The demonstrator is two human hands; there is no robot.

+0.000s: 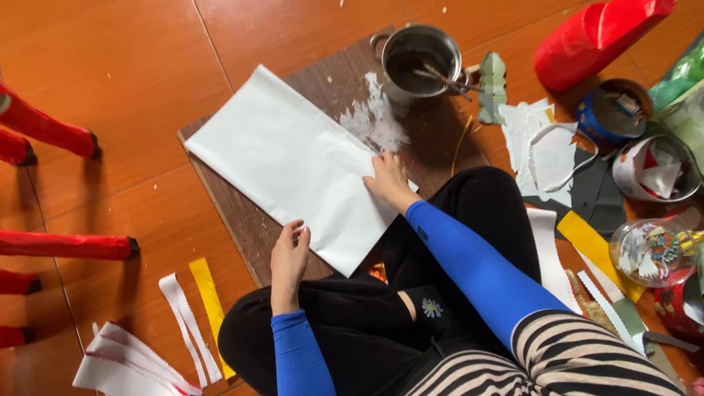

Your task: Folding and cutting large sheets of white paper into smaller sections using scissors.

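Lying diagonally across brown board, white paper sheet is reaching board's near edge. Right hand is pressing sheet's right edge, fingers spread flat. Left hand is resting on sheet's near edge, fingers loosely curled, gripping nothing. Metal pot is sitting at board's far corner.

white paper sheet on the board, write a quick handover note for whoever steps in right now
Left hand: open, fingers resting on the near edge of the white paper sheet.
Right hand: flat, pressing the sheet's right edge.
The sheet lies flat on the brown board on the floor; a metal pot with a tool in it stands at the board's far end.
Done: sheet laid out and held down.
Left: no cut, fold or glue on the sheet shows yet.
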